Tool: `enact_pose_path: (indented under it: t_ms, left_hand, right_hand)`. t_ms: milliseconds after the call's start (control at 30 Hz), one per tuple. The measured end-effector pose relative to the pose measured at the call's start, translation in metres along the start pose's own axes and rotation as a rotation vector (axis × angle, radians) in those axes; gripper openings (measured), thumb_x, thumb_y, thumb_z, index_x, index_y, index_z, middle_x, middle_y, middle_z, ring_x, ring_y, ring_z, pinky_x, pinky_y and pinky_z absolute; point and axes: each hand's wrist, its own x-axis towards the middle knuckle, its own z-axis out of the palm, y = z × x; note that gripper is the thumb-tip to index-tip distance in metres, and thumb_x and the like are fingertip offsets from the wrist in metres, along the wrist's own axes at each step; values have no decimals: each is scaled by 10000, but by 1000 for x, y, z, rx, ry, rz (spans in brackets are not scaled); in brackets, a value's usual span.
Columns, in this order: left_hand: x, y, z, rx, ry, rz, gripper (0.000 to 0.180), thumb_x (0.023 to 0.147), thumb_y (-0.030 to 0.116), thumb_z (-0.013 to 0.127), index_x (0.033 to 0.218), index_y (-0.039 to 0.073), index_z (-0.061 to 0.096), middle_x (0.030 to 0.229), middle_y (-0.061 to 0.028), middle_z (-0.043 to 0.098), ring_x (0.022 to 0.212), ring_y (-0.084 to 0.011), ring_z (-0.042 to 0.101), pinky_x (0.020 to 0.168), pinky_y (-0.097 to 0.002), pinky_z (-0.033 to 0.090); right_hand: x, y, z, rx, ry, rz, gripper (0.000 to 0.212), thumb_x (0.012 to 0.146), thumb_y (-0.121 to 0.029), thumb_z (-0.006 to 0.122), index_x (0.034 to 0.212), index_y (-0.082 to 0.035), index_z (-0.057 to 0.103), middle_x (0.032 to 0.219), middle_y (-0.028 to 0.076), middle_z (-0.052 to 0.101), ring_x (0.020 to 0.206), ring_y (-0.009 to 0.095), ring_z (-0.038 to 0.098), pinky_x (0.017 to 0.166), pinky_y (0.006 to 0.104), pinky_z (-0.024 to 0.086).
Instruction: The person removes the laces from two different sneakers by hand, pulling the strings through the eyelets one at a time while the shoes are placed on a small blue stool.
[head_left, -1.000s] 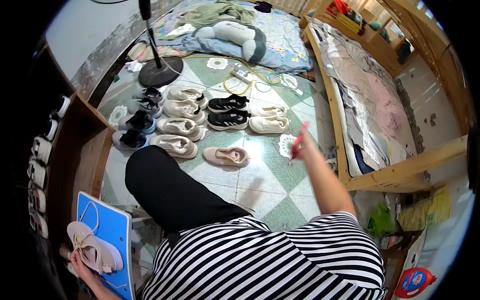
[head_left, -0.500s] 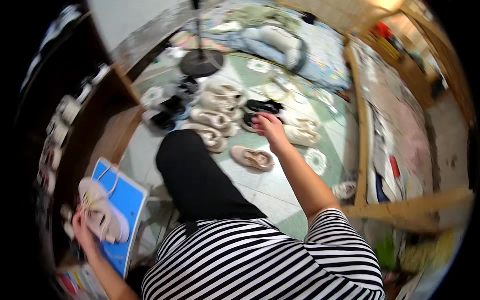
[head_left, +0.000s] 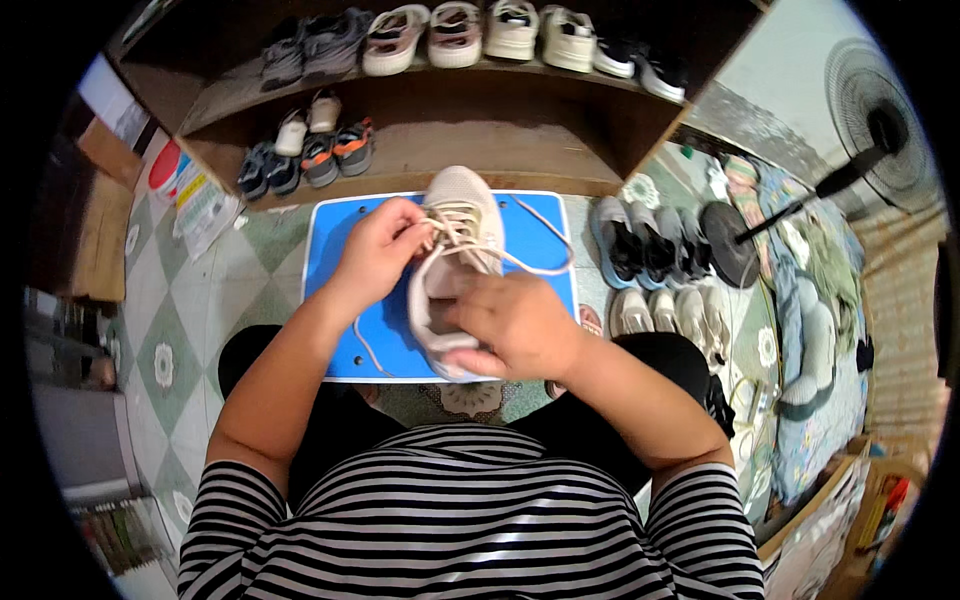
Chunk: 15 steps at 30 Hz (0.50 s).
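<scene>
I'm running both hands over a blue rectangular surface with a white rim (head_left: 334, 250). A cream knit lace-up shoe (head_left: 448, 272) is lying lengthwise on it, near the middle, toe pointing away from me. In this view the toe is reaching past the far edge; the heel is sitting right by the near edge, leaving little margin at both ends.

Left grip (head_left: 378, 250) is pinching the cream cord lace (head_left: 460, 222) at the shoe's left side, thumb pressing against fingers. Right grip (head_left: 520, 325) is blurring: fingers curling at the shoe's opening, thumb lying by the heel, partly spread. I'm not able to tell whether it's holding anything.

Side room: blue is showing on both flanks of the shoe. A loose lace loop is crossing the right strip, nearly meeting the right edge; another length is trailing toward the near edge on the left.

A dark brown wooden shoe shelf (head_left: 530, 140) is standing just past the far edge. Grey-blue sneakers (head_left: 618, 235) are lining up beside the right edge. Left side is opening onto green-and-white tiled floor (head_left: 240, 265).
</scene>
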Motion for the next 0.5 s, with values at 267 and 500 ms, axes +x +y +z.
enact_pose_path:
  t_ms: [267,500]
  left_hand:
    - [4,15,-9,-205,-91,-293,97,924,129,573,951,36,559,778,11,568,644,-60,506,570,-200,422]
    - [-2,9,-29,-73,-145,-213,88,903,127,601,924,50,564,839,13,578,749,-52,523,656,-214,436]
  right_hand:
    - [-3,11,17,5,-51,25,376,606,-392,767,579,-121,507,582,17,504,577,201,533,471,326,429]
    - [-1,15,15,48,-156,53,345,650,-395,718,591,-123,514,625,18,516,614,194,537,490,326,420]
